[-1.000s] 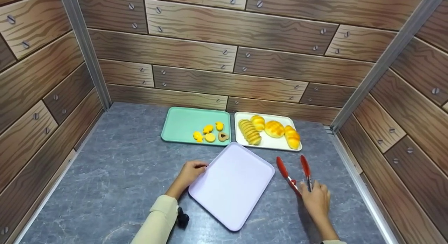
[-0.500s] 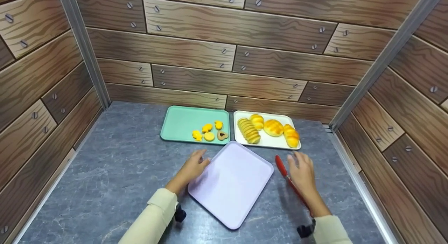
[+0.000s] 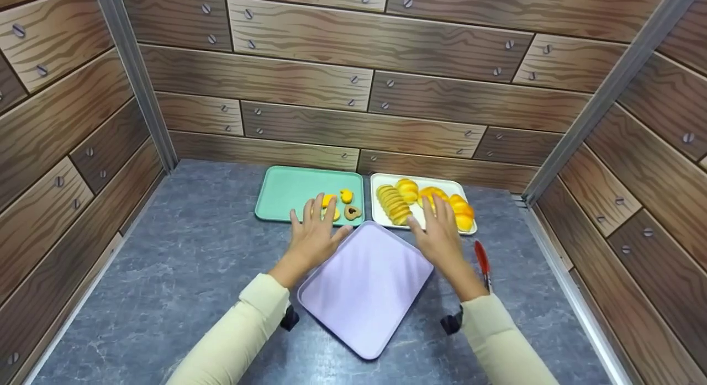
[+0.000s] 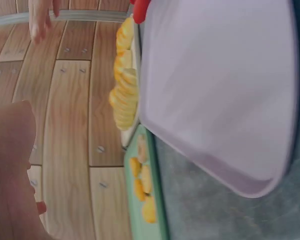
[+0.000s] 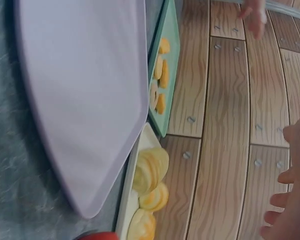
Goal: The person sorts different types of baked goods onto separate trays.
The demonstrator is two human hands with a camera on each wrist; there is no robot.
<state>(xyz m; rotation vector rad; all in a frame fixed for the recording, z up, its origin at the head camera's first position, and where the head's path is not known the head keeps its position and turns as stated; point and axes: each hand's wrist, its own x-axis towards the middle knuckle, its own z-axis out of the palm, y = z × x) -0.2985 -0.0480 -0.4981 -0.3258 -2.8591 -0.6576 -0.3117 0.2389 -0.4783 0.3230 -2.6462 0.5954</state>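
Observation:
Both hands are raised with fingers spread and hold nothing. My left hand (image 3: 315, 236) hovers over the far left edge of a lilac tray (image 3: 367, 296), its fingers overlapping a green tray (image 3: 284, 189) in the head view. My right hand (image 3: 440, 238) is above the lilac tray's right corner, overlapping a white tray (image 3: 422, 182) of bread. The lilac tray lies turned at an angle and bears nothing. Red-tipped tongs (image 3: 482, 257) lie at the right, partly hidden by the right hand and sleeve. One red tip (image 4: 141, 10) shows in the left wrist view.
The white tray bears a ridged loaf (image 3: 393, 204), a small bun (image 3: 407, 190), a round bun (image 3: 433, 193) and a roll (image 3: 462, 214). On the green tray are small yellow pieces (image 3: 346, 195) and a brown heart-shaped cookie (image 3: 352, 212). Wood-patterned walls (image 3: 309, 86) enclose the table.
My right hand has let go of the tongs and moved left and forward. My left hand has left the lilac tray's edge and moved forward with spread fingers. The trays stay put.

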